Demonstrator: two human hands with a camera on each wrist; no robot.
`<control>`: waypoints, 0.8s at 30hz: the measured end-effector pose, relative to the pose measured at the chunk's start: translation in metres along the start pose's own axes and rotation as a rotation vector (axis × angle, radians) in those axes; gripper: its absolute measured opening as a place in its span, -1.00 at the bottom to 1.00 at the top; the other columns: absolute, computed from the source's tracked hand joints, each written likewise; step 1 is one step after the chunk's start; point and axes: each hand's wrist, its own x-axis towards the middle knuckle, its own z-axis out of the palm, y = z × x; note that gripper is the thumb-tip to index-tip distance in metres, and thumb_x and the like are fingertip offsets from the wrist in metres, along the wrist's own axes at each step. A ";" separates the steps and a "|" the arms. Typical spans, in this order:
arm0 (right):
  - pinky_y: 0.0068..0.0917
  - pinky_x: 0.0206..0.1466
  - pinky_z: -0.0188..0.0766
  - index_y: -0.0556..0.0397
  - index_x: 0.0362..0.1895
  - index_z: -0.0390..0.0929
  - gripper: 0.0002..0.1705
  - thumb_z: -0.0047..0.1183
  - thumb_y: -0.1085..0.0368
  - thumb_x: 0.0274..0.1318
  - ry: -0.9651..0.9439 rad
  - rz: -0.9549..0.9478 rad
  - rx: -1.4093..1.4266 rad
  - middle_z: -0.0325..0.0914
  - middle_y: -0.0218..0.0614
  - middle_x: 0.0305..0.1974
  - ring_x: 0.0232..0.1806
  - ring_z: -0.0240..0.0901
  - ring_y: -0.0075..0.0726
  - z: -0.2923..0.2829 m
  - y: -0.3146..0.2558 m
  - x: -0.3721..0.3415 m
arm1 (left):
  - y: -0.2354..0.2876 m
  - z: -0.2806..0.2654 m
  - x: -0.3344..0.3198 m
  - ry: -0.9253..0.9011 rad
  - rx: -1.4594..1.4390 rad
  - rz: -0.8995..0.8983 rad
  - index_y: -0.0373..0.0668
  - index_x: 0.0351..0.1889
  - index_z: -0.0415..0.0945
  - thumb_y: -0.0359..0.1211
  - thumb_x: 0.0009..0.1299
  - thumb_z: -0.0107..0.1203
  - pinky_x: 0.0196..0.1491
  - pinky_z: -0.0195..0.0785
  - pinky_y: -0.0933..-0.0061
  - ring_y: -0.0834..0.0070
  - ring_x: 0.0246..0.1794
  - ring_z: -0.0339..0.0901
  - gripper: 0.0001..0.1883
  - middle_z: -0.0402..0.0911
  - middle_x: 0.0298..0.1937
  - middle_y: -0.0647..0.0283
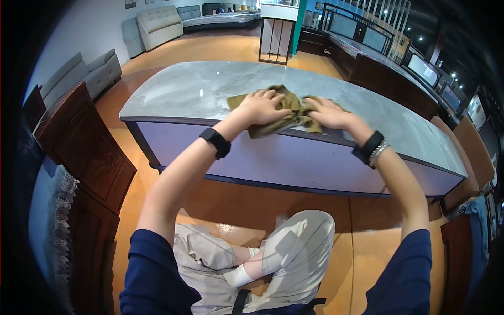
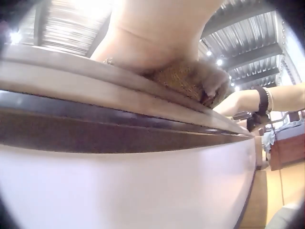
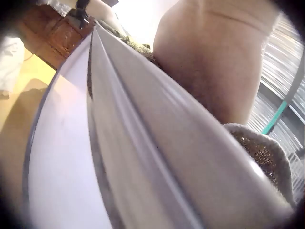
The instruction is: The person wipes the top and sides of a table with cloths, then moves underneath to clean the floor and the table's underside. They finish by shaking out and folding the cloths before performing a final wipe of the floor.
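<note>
An olive-green cloth (image 1: 287,107) lies bunched on the grey marbled tabletop (image 1: 178,89), part of it hanging over the near edge. The left hand (image 1: 264,108) rests on its left part with fingers spread. On its right part lies the right hand (image 1: 329,113), fingers extended over the folds. In the left wrist view the cloth (image 2: 178,81) shows beneath the left hand (image 2: 157,52), at the table edge. The right wrist view has the right hand (image 3: 209,67) above the edge, with cloth (image 3: 262,155) beside it; its fingertips are hidden there.
A carved dark wooden cabinet (image 1: 100,152) stands at the left, and brown chairs (image 1: 475,147) at the table's right end. Behind are grey sofas (image 1: 86,79) and a white-topped stand (image 1: 276,34). The person's crossed legs (image 1: 262,257) are below the table's near side.
</note>
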 end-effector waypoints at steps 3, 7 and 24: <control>-0.19 0.34 -0.12 -0.06 0.20 0.17 -0.42 -0.33 0.03 0.10 0.042 -0.133 -0.003 0.00 -0.01 0.26 0.30 -0.11 0.03 0.010 -0.024 0.008 | 0.000 -0.001 -0.005 0.037 -0.077 0.089 -0.02 0.26 0.16 0.09 0.28 -0.28 0.29 -0.07 0.21 0.17 0.32 0.04 -0.36 0.10 0.31 0.02; -0.18 0.32 -0.08 -0.13 0.22 0.15 -0.38 -0.23 0.05 0.03 0.115 -0.258 0.063 0.04 -0.06 0.24 0.28 -0.05 0.03 0.008 -0.015 -0.033 | -0.048 -0.015 -0.034 0.008 -0.139 0.059 -0.05 0.24 0.19 0.05 0.26 -0.23 0.26 0.00 0.32 0.16 0.27 0.13 -0.37 0.13 0.29 0.04; -0.37 0.27 -0.02 -0.01 0.17 0.25 -0.45 -0.24 0.16 0.04 0.278 0.552 0.190 0.12 -0.05 0.20 0.23 0.06 -0.07 0.003 0.329 -0.256 | -0.424 -0.024 -0.208 0.192 -0.350 -0.775 -0.26 0.24 0.12 0.09 0.30 -0.25 0.27 -0.04 0.36 0.19 0.27 0.15 -0.29 0.22 0.23 -0.09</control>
